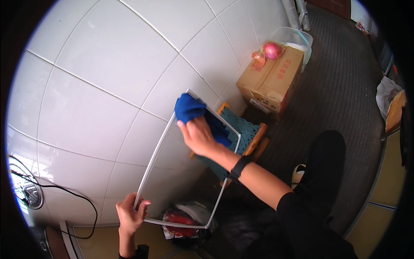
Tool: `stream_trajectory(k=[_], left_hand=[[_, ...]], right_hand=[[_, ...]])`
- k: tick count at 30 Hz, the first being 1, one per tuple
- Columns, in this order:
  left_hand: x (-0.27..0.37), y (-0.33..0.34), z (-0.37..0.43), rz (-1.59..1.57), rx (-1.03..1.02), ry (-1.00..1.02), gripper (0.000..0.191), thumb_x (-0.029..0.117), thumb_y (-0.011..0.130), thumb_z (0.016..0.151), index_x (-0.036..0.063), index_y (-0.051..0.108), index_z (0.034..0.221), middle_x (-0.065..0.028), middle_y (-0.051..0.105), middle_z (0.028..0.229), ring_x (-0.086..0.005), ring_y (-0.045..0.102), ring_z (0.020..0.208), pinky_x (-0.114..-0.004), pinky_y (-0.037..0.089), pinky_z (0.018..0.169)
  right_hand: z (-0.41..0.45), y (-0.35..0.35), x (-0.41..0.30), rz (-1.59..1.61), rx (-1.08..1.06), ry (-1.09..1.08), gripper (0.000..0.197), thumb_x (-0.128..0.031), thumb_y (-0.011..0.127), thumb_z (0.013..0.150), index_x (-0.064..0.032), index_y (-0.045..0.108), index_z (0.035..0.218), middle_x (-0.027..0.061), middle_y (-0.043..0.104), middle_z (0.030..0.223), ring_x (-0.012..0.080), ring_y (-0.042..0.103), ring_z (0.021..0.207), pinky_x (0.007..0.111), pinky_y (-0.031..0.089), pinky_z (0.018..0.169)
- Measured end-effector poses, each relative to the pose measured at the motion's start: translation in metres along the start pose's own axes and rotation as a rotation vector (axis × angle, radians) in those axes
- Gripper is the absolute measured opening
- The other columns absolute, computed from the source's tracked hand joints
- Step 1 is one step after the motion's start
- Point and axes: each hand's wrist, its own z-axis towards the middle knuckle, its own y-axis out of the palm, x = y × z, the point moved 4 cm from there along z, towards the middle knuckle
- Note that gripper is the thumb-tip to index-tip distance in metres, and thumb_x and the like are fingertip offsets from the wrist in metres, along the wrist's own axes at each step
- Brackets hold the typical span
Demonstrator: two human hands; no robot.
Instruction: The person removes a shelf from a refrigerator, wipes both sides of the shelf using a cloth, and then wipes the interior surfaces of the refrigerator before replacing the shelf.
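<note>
A thin white rectangular frame (155, 154) is tilted up in front of me, see-through across its middle. Whether a clear pane fills it, I cannot tell. My left hand (129, 213) grips its lower left corner, thumb to the inside. Bunched under my right hand (199, 136) is a blue cloth (190, 108), pressed over the frame's upper left corner. Part of that cloth hangs down inside the outline and covers some of the top edge. My right forearm, with a black wristband (241, 166), crosses the frame's right side.
Behind the frame stands a stool (241, 128) with a green woven seat and wooden rails. A cardboard box (271, 76) by the tiled wall (106, 84) carries a red onion (272, 50). Beyond it is a clear plastic bin (307, 37). A black cable (74, 194) hangs at left; bags (181, 217) lie below.
</note>
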Motion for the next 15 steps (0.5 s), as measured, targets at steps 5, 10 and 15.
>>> stream_trajectory(k=[5, 10, 15], left_hand=[[-0.016, 0.004, 0.002, 0.087, -0.017, 0.043, 0.027, 0.015, 0.076, 0.079, 0.0001, 0.055, 0.075, -0.0061, 0.06, 0.055, -0.0138, 0.062, 0.046, -0.023, 0.046, 0.043], [-0.041, 0.006, 0.006, 0.016, 0.018, -0.028, 0.026, 0.016, 0.075, 0.081, -0.0014, 0.056, 0.075, -0.0056, 0.059, 0.054, -0.0137, 0.064, 0.049, -0.024, 0.047, 0.045], [-0.063, 0.013, 0.014, 0.003, 0.04, -0.054, 0.032, 0.021, 0.074, 0.083, -0.0012, 0.054, 0.072, -0.0051, 0.057, 0.054, -0.0126, 0.061, 0.048, -0.024, 0.047, 0.044]], right_hand=[[0.035, -0.005, 0.079, -0.135, -0.104, 0.221, 0.04, -0.03, 0.044, 0.096, 0.0014, 0.055, 0.074, 0.0235, 0.059, 0.076, 0.0411, 0.056, 0.077, 0.048, 0.042, 0.079], [0.012, -0.009, 0.116, 0.35, -0.234, 0.611, 0.05, -0.041, 0.051, 0.095, 0.0012, 0.049, 0.068, 0.0086, 0.048, 0.059, 0.0168, 0.046, 0.058, 0.035, 0.039, 0.056], [-0.03, -0.019, 0.139, 0.377, -0.356, 0.761, 0.045, -0.033, 0.058, 0.093, 0.0, 0.047, 0.064, 0.001, 0.042, 0.058, 0.0106, 0.04, 0.058, 0.033, 0.036, 0.053]])
